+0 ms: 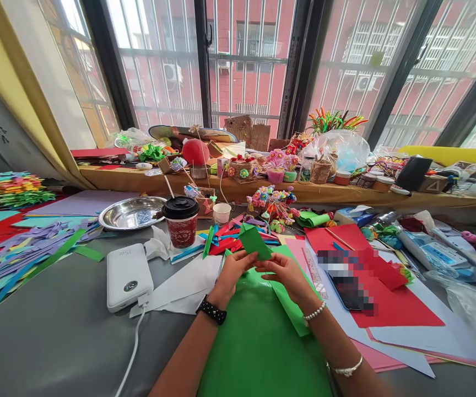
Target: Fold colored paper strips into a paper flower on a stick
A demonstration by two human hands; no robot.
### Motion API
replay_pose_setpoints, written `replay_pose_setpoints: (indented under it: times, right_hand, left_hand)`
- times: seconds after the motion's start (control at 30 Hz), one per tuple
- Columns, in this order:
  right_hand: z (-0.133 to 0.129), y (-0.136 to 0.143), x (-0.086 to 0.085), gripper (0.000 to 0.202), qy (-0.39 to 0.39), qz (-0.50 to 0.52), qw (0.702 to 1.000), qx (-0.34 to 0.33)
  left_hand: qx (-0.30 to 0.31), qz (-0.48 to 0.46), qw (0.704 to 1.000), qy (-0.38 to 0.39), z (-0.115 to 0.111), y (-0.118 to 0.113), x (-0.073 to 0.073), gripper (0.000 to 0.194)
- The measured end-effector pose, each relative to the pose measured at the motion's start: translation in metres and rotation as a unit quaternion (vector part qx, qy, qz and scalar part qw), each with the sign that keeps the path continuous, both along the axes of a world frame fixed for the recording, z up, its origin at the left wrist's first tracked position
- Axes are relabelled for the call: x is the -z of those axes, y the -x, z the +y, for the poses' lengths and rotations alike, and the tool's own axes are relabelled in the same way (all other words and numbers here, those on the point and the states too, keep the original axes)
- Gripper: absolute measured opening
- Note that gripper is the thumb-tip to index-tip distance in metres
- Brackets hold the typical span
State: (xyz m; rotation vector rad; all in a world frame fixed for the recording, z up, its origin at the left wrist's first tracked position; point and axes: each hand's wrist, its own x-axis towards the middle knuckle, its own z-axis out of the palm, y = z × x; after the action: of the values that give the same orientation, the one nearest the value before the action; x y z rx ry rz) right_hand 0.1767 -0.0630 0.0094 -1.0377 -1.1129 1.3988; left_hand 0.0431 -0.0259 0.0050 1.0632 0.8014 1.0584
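Between both hands, in the middle of the head view, is a small folded piece of green paper (255, 242). My left hand (237, 270) pinches its lower left edge with thumb and fingers. On the lower right edge, the fingers of my right hand (283, 274) are closed as well. Beneath my hands and forearms lies a large green sheet (258, 342), with a lighter green strip (290, 309) along its right side. Narrow folded green pieces (208, 242) and red and blue paper strips (232, 234) lie just beyond my hands.
Left of me stand a white power bank (128, 275) with a cable, a lidded paper cup (180, 223) and a metal plate (112, 215). To the right, a phone (351, 292) rests on red paper (403, 309). Crafts crowd the windowsill (139, 179).
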Motion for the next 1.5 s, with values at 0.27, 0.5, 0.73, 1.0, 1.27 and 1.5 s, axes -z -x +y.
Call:
replay_pose_setpoints:
  times: [0.27,0.5,0.73,1.0,1.27,1.5]
  right_hand:
    - [0.009,-0.017,0.001,0.015,-0.182,-0.259,0.946,0.068]
    - [0.006,-0.017,-0.001,0.026,-0.303,-0.346,0.887,0.051]
    - [0.009,-0.020,0.000,0.012,-0.359,-0.397,0.837,0.113]
    - [0.009,-0.024,-0.001,0.009,-0.356,-0.399,0.835,0.129]
    - [0.010,-0.023,-0.001,0.012,-0.282,-0.286,0.909,0.109]
    - [0.010,-0.017,0.004,0.019,-0.208,-0.269,0.930,0.138]
  left_hand:
    - [-0.063,0.076,0.994,-0.041,0.006,0.003,0.008,0.034]
    - [-0.068,0.132,0.981,-0.128,0.009,0.005,0.013,0.033]
    - [-0.048,0.111,0.983,-0.137,0.007,0.002,0.009,0.042]
    - [-0.020,0.073,0.993,-0.093,0.002,0.002,0.001,0.058]
    - [-0.009,0.053,0.996,-0.072,-0.001,-0.002,0.000,0.060]
    - [0.002,0.046,0.996,-0.074,-0.003,-0.004,0.001,0.059]
